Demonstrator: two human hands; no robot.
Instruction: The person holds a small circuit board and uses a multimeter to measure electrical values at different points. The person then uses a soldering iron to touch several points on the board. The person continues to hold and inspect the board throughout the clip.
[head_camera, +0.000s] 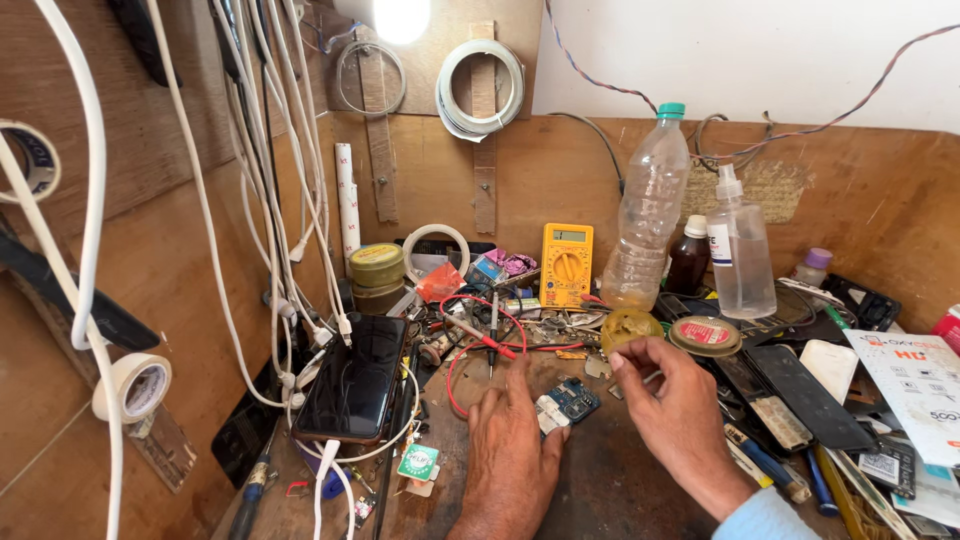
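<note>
My left hand (512, 440) lies flat on the worn wooden bench, fingers spread, its fingertips touching a small blue circuit board (567, 401). My right hand (672, 400) hovers just right of the board with thumb and forefinger pinched together near a small open tin of yellowish paste (630, 325); whether something tiny sits between the fingers I cannot tell. Red and black multimeter probes (480, 335) with red lead wire lie just beyond my left hand.
A black phone (352, 378) on a white cable lies at left. A yellow multimeter (566, 263), clear plastic bottle (648, 213), spray bottle (740, 248) and brown bottle stand at the back. Phone screens and parts (810, 395) crowd the right. White cables (290, 200) hang at left.
</note>
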